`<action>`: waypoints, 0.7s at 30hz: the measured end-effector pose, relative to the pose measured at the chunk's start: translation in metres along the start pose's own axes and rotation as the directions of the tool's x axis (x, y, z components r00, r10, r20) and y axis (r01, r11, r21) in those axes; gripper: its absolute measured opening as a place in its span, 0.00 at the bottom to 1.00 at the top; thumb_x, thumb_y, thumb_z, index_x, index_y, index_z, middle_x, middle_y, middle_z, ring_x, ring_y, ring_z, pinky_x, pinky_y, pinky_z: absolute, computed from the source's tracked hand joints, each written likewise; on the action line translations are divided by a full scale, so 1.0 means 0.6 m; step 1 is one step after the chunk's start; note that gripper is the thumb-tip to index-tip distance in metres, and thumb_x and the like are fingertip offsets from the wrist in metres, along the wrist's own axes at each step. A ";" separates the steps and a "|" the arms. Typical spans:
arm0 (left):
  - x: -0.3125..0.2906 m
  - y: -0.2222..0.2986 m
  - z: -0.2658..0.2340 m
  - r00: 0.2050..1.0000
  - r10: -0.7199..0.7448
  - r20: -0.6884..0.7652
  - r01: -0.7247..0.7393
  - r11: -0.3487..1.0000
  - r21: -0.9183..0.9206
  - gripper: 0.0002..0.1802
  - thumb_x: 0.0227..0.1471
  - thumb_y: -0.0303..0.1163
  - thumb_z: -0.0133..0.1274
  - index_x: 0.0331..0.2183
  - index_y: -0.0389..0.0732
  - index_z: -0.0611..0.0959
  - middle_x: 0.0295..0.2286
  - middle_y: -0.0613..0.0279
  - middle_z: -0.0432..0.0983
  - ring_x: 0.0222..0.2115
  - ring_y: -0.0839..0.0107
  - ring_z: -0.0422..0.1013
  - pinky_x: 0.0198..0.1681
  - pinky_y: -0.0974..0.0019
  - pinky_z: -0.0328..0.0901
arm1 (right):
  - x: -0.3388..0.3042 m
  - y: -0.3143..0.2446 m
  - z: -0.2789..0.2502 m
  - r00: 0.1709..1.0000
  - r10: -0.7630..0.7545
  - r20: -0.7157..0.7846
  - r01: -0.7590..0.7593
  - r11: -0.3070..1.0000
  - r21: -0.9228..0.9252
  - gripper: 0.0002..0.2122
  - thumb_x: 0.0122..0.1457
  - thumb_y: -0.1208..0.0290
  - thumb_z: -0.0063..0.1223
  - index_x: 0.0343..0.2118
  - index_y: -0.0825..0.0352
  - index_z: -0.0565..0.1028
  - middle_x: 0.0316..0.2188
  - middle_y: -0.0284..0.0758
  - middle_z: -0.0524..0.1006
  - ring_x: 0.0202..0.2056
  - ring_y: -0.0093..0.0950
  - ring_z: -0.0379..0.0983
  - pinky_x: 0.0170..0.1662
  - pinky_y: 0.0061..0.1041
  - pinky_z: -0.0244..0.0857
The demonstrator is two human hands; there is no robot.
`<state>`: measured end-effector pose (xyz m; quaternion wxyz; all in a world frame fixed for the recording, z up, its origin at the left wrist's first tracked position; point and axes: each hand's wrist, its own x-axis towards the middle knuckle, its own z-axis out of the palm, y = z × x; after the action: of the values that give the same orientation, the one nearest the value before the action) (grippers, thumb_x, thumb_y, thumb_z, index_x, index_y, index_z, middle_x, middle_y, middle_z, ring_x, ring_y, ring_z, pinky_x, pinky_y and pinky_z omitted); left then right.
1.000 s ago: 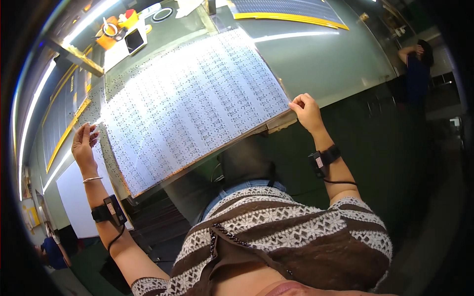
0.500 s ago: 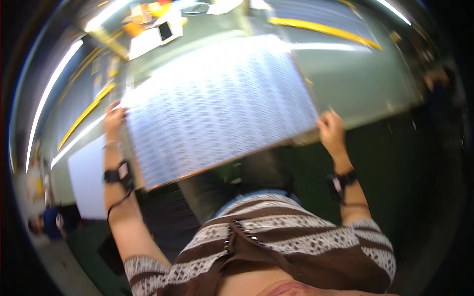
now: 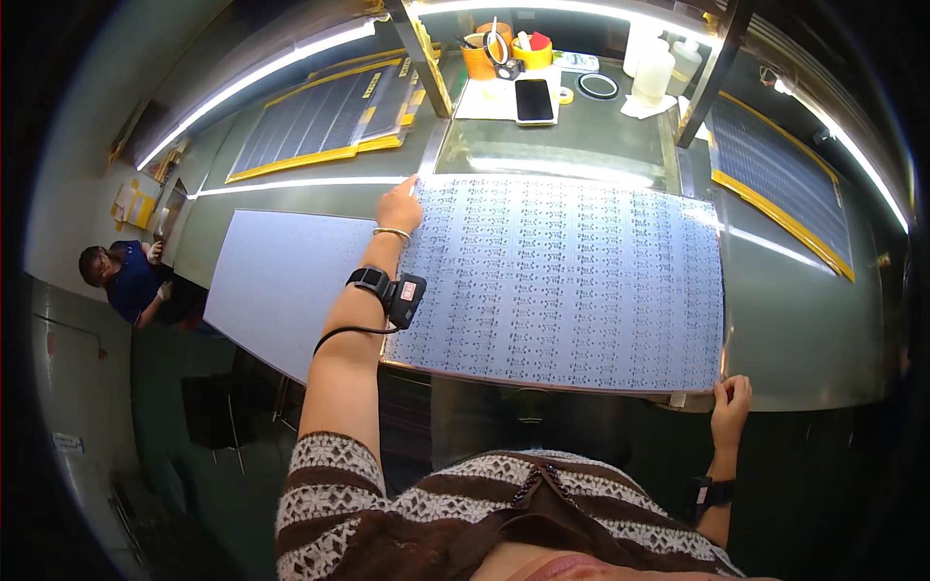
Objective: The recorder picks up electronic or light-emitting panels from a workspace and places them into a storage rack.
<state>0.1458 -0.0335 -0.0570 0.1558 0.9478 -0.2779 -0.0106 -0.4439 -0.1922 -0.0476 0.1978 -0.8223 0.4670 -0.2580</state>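
A large pale panel, printed with rows of small dark circuit-like marks and edged in copper colour, lies on the worktable in front of me. At its far left corner, my left hand is closed on the edge, with the forearm across the panel's left side. My right hand pinches the near right corner. Part of each hand's grip is hidden. To the left, a second pale panel lies partly behind my left forearm and hangs over the table's front edge.
Yellow-edged dark sheets lie at the back left and right. Between shelf posts are a phone, orange pots, a round black-rimmed disc and bottles. A person in blue is at the far left.
The patterned panel was tilted and blurred by motion; now it lies square to the table, further right in view. Both hands remain at its corners. The view has also shifted.
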 end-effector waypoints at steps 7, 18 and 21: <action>0.002 0.024 -0.001 0.998 0.009 0.063 -0.021 0.984 0.179 0.24 0.46 0.32 0.45 0.48 0.56 0.70 0.34 0.50 0.74 0.35 0.54 0.71 0.39 0.57 0.65 | 0.004 0.004 -0.003 0.999 0.050 0.015 -0.050 0.999 0.001 0.09 0.47 0.79 0.49 0.19 0.70 0.60 0.21 0.37 0.61 0.27 0.34 0.58 0.32 0.30 0.53; -0.002 0.034 -0.017 0.998 -0.010 0.055 -0.001 0.979 0.203 0.25 0.45 0.27 0.41 0.46 0.61 0.72 0.33 0.51 0.74 0.35 0.55 0.71 0.38 0.58 0.66 | 0.005 -0.002 -0.002 0.997 0.057 0.044 -0.058 0.998 0.017 0.08 0.46 0.80 0.48 0.20 0.70 0.61 0.21 0.37 0.61 0.26 0.34 0.58 0.31 0.30 0.53; 0.003 0.022 -0.026 0.995 0.087 0.056 -0.098 0.970 0.224 0.24 0.44 0.27 0.41 0.46 0.58 0.73 0.33 0.51 0.74 0.35 0.55 0.71 0.37 0.58 0.66 | 0.008 -0.017 -0.007 0.998 0.026 0.050 -0.027 1.000 0.016 0.08 0.46 0.81 0.48 0.19 0.70 0.60 0.21 0.37 0.60 0.26 0.34 0.57 0.31 0.30 0.52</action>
<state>0.1423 -0.0405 -0.0383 0.0408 0.9449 -0.3247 0.0067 -0.4375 -0.1921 -0.0376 0.2196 -0.8205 0.4707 -0.2386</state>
